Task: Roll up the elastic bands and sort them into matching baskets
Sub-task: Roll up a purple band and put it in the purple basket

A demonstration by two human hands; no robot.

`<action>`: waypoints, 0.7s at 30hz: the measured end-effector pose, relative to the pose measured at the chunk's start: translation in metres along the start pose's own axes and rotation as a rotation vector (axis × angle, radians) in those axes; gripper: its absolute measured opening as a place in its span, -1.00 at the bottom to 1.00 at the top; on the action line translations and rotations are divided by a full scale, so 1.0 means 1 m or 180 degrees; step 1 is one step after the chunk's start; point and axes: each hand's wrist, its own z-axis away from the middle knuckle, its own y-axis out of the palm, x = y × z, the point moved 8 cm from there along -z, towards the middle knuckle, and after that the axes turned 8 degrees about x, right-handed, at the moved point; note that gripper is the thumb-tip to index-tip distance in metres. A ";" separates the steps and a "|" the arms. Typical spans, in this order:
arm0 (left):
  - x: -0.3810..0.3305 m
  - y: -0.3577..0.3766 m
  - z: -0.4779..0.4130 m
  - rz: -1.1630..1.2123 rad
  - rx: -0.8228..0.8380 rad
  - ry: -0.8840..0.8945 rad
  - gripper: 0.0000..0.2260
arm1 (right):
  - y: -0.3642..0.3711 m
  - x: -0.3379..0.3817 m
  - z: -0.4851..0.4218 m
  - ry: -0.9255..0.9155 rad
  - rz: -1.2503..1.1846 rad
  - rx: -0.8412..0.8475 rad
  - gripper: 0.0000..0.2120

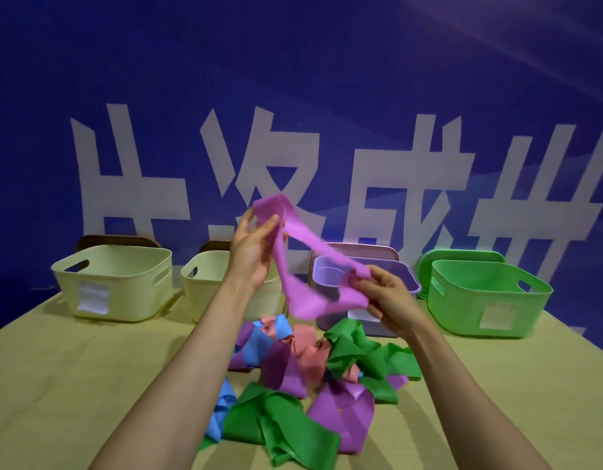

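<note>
I hold a long purple elastic band [301, 262] in the air above the table. My left hand [254, 252] grips its upper end, raised high at the centre. My right hand [384, 296] pinches the band lower down to the right, in front of the purple basket [408, 283]. The band's loose part hangs between the hands. Below them lies a tangled pile of bands [310, 378] in green, purple, blue and pink. Two pale yellow baskets [116, 283] [205, 283] stand at the back left, and a green basket [486, 300] at the back right.
The baskets stand in a row along the far edge of the yellowish table [72, 368], each with a white label. Lids lean behind the purple and green baskets. A blue banner with large white characters [293, 130] fills the background.
</note>
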 end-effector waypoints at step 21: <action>0.020 -0.027 0.025 -0.1324 -0.0026 -0.1397 -0.89 | -0.095 -0.050 -0.007 0.1414 0.3011 -0.1345 -0.81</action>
